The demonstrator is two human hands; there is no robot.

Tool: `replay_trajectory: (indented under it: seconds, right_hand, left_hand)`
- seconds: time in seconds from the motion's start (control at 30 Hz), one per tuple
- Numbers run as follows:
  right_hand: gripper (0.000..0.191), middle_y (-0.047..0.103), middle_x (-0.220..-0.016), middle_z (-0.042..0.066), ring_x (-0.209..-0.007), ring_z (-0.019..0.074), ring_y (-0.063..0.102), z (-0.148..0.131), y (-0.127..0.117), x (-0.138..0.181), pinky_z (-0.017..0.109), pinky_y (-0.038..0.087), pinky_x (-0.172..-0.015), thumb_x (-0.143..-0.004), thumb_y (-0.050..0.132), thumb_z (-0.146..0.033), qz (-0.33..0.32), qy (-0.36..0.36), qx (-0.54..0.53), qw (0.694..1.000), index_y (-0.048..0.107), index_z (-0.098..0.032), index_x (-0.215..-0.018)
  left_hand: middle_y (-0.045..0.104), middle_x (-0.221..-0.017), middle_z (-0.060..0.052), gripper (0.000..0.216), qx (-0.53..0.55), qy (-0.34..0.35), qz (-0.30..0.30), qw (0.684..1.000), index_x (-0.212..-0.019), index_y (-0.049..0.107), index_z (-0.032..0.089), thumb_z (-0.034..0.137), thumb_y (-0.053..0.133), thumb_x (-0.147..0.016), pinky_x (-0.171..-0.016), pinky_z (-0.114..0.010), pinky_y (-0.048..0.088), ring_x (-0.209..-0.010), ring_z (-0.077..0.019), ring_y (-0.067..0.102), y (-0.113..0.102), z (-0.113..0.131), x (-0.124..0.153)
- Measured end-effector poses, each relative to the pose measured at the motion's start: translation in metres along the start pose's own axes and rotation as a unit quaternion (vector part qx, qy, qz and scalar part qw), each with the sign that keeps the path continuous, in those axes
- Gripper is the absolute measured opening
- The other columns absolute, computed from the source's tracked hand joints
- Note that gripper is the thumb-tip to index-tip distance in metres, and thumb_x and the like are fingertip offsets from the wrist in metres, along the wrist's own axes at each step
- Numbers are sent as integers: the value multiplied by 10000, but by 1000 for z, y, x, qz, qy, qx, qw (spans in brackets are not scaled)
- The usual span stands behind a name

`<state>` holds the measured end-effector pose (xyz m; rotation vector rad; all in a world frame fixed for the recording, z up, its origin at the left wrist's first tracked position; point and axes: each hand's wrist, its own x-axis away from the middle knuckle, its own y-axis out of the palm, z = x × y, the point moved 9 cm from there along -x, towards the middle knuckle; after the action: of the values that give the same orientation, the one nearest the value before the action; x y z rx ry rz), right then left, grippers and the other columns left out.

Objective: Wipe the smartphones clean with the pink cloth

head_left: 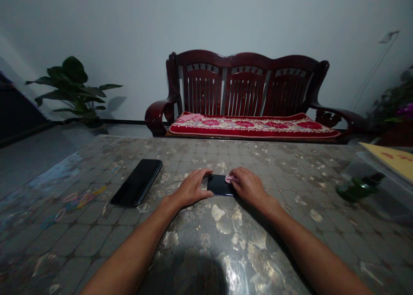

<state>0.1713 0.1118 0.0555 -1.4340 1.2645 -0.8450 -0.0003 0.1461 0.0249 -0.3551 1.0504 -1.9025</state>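
Note:
A dark phone [218, 185] lies flat on the patterned tabletop [200, 239], straight in front of me. The thumb and fingertips of my left hand [192, 187] grip its left end at the near and far edges. Pinched in the fingers of my right hand [250, 184] is a small pink cloth [230, 178], pressed against the right part of the screen. That hand covers the phone's right end, and most of the cloth is hidden under the fingers.
Left of my hands lies a larger black phone-like slab [137, 182], with colored rubber bands [84, 199] beyond it. A green bottle [358, 188], a clear plastic box [392, 196] and a yellow sheet [392, 159] are at the right. Behind the table stands a wooden bench [245, 66].

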Motion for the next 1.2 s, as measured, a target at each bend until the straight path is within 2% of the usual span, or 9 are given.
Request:
replay_trajectory:
  seconds: [0.13,0.33,0.57,0.8,1.03,1.2]
  right_hand:
    - [200,686,-1041,77,-943,185,601,-4,2,0,259,382,-774,-984,498,-269,0,-15,5,1000,680,-201,-1029]
    - [232,683,-1023,80,-942,198,610,19,-5,-2,269,371,-733,-1000,477,-301,28,46,39,998,689,-210,-1019]
    - [195,684,-1033,68,-943,177,606,-2,2,-2,253,389,-784,-980,511,-267,29,-8,-5,1000,693,-207,-1014]
    - [213,688,-1004,81,-941,193,608,17,-6,-4,258,386,-753,-983,504,-275,49,51,27,997,704,-203,-996]
    - [183,678,-997,63,-930,173,601,-9,4,0,245,395,-786,-975,518,-237,52,-38,-10,998,695,-207,-1011]
    - [164,684,-987,59,-909,181,603,12,-1,-2,256,382,-747,-937,550,-208,62,15,7,998,706,-213,-986]
  left_hand:
    - [642,-1286,-99,668,-5,-5,3,1000,-1297,554,219,274,810,-683,-1052,-444,460,-1220,-319,589,0,5,0]
    - [640,-1266,-105,656,-23,-7,13,1000,-1278,554,213,280,808,-677,-1047,-441,461,-1194,-314,595,2,9,0]
    - [646,-1242,-111,676,-23,-4,27,999,-1288,538,196,295,816,-680,-1039,-454,459,-1183,-325,591,8,13,-2]
    - [634,-1268,-110,626,-25,-2,22,999,-1288,534,191,273,783,-719,-1037,-445,459,-1192,-309,586,10,16,-5]
    - [629,-1281,-120,638,-34,2,21,999,-1295,527,180,278,790,-722,-1049,-450,452,-1203,-312,579,13,14,-6]
    - [633,-1273,-115,634,-31,-1,21,999,-1288,529,186,264,791,-716,-1047,-446,454,-1198,-305,583,13,15,-6]
